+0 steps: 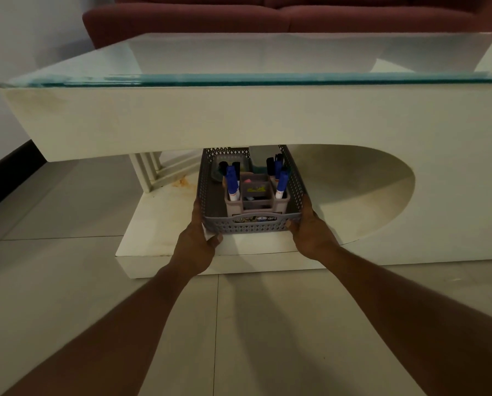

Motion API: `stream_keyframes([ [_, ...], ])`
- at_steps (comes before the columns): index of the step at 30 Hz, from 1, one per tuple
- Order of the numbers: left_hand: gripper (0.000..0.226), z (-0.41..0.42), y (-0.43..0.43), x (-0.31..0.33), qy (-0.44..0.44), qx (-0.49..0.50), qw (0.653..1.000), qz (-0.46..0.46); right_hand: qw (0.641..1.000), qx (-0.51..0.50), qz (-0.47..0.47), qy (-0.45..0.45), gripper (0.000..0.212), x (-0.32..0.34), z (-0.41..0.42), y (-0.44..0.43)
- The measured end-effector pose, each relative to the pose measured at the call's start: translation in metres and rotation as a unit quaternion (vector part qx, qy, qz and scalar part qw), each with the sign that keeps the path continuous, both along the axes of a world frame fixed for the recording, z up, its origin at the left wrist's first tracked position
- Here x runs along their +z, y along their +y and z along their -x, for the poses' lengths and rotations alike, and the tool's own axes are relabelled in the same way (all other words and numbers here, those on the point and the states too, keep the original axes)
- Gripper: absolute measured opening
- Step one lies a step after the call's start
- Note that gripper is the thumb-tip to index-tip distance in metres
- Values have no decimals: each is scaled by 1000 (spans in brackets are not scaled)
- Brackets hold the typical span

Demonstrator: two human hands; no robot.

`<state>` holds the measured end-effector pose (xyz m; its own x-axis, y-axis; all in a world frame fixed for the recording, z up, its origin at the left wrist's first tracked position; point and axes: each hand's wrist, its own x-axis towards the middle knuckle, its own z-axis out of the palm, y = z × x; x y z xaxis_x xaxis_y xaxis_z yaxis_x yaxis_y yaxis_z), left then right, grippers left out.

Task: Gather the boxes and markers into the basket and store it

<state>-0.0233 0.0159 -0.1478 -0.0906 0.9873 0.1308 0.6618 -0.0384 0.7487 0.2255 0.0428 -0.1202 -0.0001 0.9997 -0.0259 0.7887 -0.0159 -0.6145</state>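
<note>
A grey perforated basket (252,225) rests on the low white shelf (164,221) under the glass-topped coffee table, its far end beneath the table body. Inside stands a beige organiser box (257,197) with blue-capped markers (232,182) upright in its left and right pockets, and pale boxes (260,158) lie behind it. My left hand (200,238) grips the basket's near left corner. My right hand (310,232) grips its near right corner. Both forearms reach in from the bottom of the view.
The thick white table body (182,121) with a glass top (239,80) overhangs the shelf closely. A curved cut-out (362,190) lies right of the basket, white slats (150,170) to its left. A maroon sofa (267,15) stands behind; tiled floor lies in front.
</note>
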Motion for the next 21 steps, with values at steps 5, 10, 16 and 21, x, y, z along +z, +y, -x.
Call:
stream_keyframes([
  [5, 100, 1, -1, -4, 11, 3, 1000, 2, 1000, -1, -1, -5, 77, -1, -1, 1],
  [10, 101, 3, -3, -5, 17, 3, 1000, 2, 1000, -3, -2, -7, 77, -2, -1, 2],
  [16, 101, 4, -5, -2, 15, -5, 1000, 11, 1000, -5, 9, 7, 75, -1, -2, 3],
  [21, 103, 4, -8, -2, 12, -23, 1000, 0, 999, 3, 3, 35, 78, -1, -2, 4],
])
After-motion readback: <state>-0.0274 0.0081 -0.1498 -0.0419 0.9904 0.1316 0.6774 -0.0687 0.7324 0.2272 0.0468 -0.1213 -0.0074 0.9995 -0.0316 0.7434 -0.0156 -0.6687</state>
